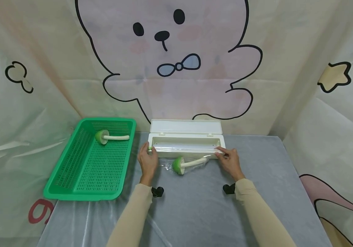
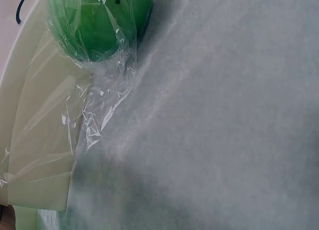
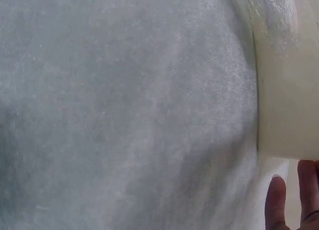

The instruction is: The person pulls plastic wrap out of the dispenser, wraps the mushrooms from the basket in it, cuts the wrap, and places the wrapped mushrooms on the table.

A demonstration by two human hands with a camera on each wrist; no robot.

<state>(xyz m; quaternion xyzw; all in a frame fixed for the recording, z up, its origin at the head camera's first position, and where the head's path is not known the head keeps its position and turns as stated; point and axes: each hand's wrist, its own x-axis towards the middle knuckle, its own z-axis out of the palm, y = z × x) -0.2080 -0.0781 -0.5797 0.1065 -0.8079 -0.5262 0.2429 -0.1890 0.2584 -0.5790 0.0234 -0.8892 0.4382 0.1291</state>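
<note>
A white cling film box (image 1: pixel 186 154) stands with its lid (image 1: pixel 186 127) raised, and a film roll lies inside. My left hand (image 1: pixel 148 163) grips the box's left end, thumb at the front, beside a small green piece (image 1: pixel 150 148). At the right front corner my right hand (image 1: pixel 230 163) holds the box between thumb and fingers; part of that hold is hidden. In front of the box lies a mushroom-shaped item with a green cap (image 1: pixel 177 165) and white stem, wrapped in clear film (image 1: pixel 166 166). The left wrist view shows the film crumpled around the green cap (image 2: pixel 99 23).
To the left, a green plastic basket (image 1: pixel 124 171) holds an unwrapped green-capped mushroom shape (image 1: pixel 116 137). A grey cloth (image 1: pixel 195 212) covers the table. Behind it hangs a curtain (image 1: pixel 207 92) with a printed bear.
</note>
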